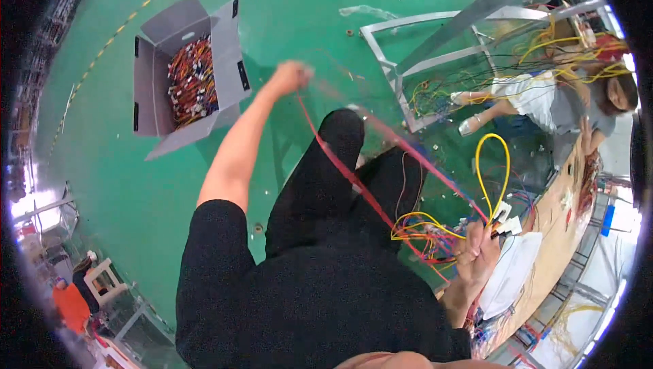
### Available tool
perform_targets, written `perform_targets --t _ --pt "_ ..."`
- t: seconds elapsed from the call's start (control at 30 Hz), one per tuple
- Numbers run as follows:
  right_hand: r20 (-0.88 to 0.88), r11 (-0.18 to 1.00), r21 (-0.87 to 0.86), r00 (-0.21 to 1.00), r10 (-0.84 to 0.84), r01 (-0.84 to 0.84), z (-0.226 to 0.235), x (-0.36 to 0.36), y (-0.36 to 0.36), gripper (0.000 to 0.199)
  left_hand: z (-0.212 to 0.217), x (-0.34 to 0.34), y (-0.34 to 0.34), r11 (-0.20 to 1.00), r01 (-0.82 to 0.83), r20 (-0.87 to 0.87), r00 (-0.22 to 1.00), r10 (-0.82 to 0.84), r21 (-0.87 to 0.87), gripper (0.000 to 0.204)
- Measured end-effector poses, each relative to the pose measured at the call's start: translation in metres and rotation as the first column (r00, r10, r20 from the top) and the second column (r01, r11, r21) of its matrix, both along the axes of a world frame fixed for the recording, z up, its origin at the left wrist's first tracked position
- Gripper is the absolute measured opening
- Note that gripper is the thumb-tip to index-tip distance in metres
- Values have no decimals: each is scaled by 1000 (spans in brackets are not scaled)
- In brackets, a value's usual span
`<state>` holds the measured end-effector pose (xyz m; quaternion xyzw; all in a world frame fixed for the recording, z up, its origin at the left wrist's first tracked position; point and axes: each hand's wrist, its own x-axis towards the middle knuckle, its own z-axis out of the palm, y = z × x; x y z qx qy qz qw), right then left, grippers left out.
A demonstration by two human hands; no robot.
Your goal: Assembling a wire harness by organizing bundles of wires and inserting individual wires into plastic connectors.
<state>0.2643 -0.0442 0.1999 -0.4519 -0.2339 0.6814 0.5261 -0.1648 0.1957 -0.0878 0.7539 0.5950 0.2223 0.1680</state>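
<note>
Stretched forward past my knees, my left hand (291,76) is blurred by motion, its fingers closed where the red wires (357,182) meet it. From there the wires run in two long strands back to my right side. My right hand (477,255) is closed on the wire harness, just below its white connectors (505,219). A yellow wire loop (492,139) stands up above these connectors. More yellow, red and blue wires (425,227) hang in a tangle beside the right hand, over my thigh.
An open grey box (153,90) full of bundled wires stands on the green floor (292,15) ahead left. At right is a wooden table (544,250) with a white sheet (511,275). A metal frame (401,73) stands ahead right; beyond it sits another person (564,100) among wires.
</note>
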Motion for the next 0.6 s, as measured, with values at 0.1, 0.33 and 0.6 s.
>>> perform_targets --t 0.1,0.33,0.6 --pt "-7 995 100 1000 -16 16 -13 22 -12 21 -13 4 11 988 -134 445 892 85 79 25" --pt "80 969 -163 981 -177 188 -6 25 -4 14 41 42 17 734 107 159 987 1 -671 33" --pt "18 985 -169 999 -32 35 -15 17 0 13 133 55 47 962 272 538 814 -217 -24 30"
